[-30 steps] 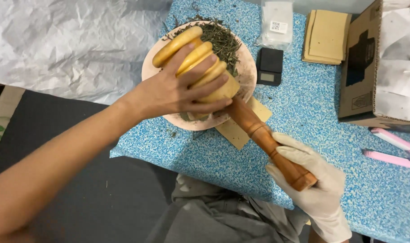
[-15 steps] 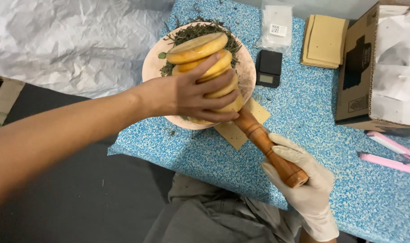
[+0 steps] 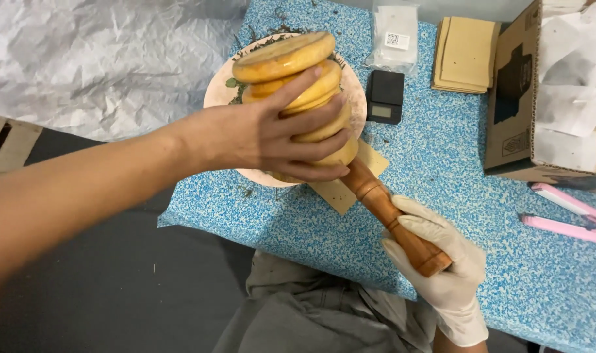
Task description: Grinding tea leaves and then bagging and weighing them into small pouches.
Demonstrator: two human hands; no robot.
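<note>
Fingers of your bare left hand (image 3: 272, 134) wrap the ribbed yellow head (image 3: 298, 85) over the plate (image 3: 353, 98); your gloved right hand (image 3: 442, 261) clasps the wooden handle (image 3: 393, 212). Beyond your right fingertips, speckled blue table (image 3: 455, 163) lies open toward the cardboard box (image 3: 513, 98).

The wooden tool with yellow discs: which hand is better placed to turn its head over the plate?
The left hand: it already wraps the yellow discs above the plate. The gloved right hand only holds the handle.
</note>
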